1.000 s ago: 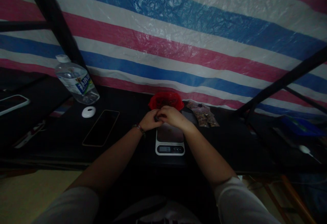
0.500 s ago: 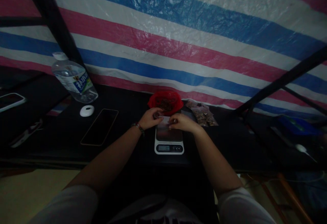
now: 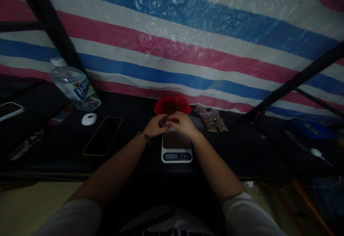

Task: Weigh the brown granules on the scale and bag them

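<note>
My left hand point(image 3: 155, 125) and my right hand point(image 3: 180, 123) meet over the far end of a small white kitchen scale point(image 3: 176, 149) on the black table point(image 3: 129, 157). Both have their fingers curled together around a small dark thing I cannot make out. Right behind the hands stands a red container point(image 3: 172, 104) with dark bits in it. A bracelet sits on my left wrist. The scale's display faces me below the hands.
A clear packet of brown bits point(image 3: 212, 118) lies right of the red container. A phone point(image 3: 103, 135), a white round puck point(image 3: 89, 119) and a water bottle point(image 3: 74, 89) are at left. Another phone point(image 3: 9, 110) lies far left. A striped tarp point(image 3: 188, 42) hangs behind.
My right hand drew back onto the scale half a second ago and has now come up again to meet the left hand in front of the red container.
</note>
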`<action>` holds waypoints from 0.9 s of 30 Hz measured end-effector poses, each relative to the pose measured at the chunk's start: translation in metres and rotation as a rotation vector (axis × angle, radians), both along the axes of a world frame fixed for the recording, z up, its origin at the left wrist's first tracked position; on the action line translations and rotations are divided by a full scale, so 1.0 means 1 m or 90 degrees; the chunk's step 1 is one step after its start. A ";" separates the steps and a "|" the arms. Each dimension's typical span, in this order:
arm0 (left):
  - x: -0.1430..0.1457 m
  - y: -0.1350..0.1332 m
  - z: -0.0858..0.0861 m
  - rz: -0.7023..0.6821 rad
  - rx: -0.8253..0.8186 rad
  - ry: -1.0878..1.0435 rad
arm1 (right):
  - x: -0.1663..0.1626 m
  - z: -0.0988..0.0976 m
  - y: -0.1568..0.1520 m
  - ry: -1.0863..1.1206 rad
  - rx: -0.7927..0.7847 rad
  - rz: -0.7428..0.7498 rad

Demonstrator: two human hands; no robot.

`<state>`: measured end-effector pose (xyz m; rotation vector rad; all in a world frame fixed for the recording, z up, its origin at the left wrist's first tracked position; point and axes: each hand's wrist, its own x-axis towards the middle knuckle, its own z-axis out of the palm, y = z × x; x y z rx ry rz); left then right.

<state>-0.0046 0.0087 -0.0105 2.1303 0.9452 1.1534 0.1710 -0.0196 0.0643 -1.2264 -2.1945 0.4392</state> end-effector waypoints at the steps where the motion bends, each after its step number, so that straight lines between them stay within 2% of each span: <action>1: 0.000 0.000 0.001 -0.004 -0.005 -0.002 | 0.000 0.000 0.001 0.002 0.010 -0.011; 3: -0.001 -0.001 0.003 -0.014 -0.023 -0.008 | 0.005 -0.001 0.003 -0.008 0.020 -0.058; 5: -0.001 -0.002 0.005 -0.021 -0.041 -0.012 | 0.014 -0.006 0.005 -0.055 -0.014 -0.095; 9: 0.001 -0.002 0.006 -0.021 -0.053 -0.020 | 0.028 -0.020 0.006 -0.198 -0.136 -0.080; 11: 0.001 -0.002 0.005 -0.018 -0.048 -0.018 | 0.028 -0.025 0.005 -0.239 -0.167 -0.063; 14: 0.001 -0.001 0.004 -0.015 -0.040 -0.010 | 0.022 -0.030 0.006 -0.286 -0.165 -0.059; 18: 0.000 -0.001 0.005 -0.017 -0.032 -0.017 | 0.018 -0.029 0.008 -0.331 -0.114 -0.073; 21: 0.000 -0.002 0.005 -0.016 -0.027 -0.020 | 0.018 -0.024 0.010 -0.278 -0.067 -0.065; 24: 0.001 -0.003 0.006 -0.016 -0.017 -0.006 | 0.014 -0.016 0.010 -0.157 -0.030 -0.052; 27: 0.002 -0.004 0.007 -0.007 0.002 0.015 | 0.003 -0.009 0.007 -0.093 -0.019 -0.006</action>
